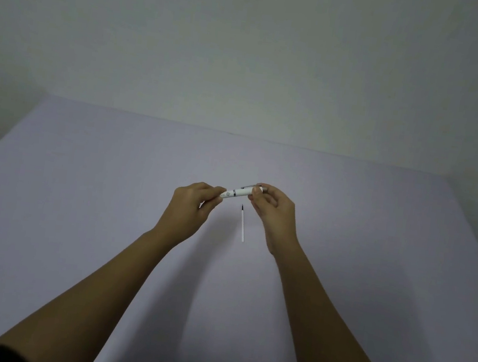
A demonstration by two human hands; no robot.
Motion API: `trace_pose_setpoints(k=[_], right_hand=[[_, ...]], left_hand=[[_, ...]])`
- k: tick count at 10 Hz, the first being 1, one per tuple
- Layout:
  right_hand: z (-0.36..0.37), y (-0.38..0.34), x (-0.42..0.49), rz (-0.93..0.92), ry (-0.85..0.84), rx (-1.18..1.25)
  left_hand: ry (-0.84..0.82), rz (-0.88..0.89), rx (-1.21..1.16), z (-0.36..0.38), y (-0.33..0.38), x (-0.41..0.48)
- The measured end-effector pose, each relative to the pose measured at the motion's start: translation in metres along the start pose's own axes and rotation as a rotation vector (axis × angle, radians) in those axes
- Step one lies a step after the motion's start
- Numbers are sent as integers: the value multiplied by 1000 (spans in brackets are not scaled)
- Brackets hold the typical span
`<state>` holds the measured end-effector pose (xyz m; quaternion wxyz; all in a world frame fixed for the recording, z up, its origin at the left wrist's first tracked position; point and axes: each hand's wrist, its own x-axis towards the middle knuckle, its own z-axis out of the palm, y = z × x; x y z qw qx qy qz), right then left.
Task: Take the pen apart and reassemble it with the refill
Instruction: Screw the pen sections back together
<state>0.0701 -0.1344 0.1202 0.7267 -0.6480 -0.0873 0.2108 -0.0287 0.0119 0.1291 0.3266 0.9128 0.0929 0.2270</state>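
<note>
From my seat at the head camera I see both bare forearms reaching forward over a pale lilac table (78, 190), converging toward the middle of the view. Starting on the left, the left forearm rises diagonally from the lower left corner, with a bit of dark sleeve at the bottom edge. The left hand (190, 205) is raised above the table, back of the hand toward me, wrist slightly bent. Its fingers (213, 191) are curled in and pinched around one end of the pen (237, 193); I read this as a fingertip grip on the lower, rounded end, though the thumb's exact placing is hidden from me.

The pen is white, with a dark band about midway and a metal clip along its upper right part. It is held in the air between the two hands, tilted so the right end sits a little higher than the left.

Just below it, the refill (242, 223) lies flat on the table between the wrists, a thin white tube with its dark tip pointing away from me. Neither hand touches it.

On the right, the right hand (273, 209) has its palm side turned partly toward me, fingers closed around the clip end of the pen, thumb pressed against the barrel. Its forearm runs down to the lower right edge.
</note>
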Motion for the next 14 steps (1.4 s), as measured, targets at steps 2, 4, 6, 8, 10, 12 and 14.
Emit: trace_pose_setpoints(k=[2, 4, 6, 8, 10, 12, 14], right_hand=[[2, -2, 4, -2, -4, -88], [-3, 20, 10, 5, 12, -315], [-22, 80, 9, 118, -6, -795], [-44, 143, -4, 180, -110, -1191], [-48, 168, -10, 38, -62, -1380], [-46, 175, -11, -14, -2, -1410], [-47, 170, -10, 8, -13, -1366]], left_hand=[[-24, 8, 39, 3, -2, -2], [-213, -133, 133, 26, -16, -8], [-296, -397, 120, 65, -35, -22], [-305, -575, 90, 104, -50, -22], [-282, -594, 122, 129, -55, -20], [-243, -555, 169, 138, -58, -24], [-204, -579, 119, 133, -58, -24]])
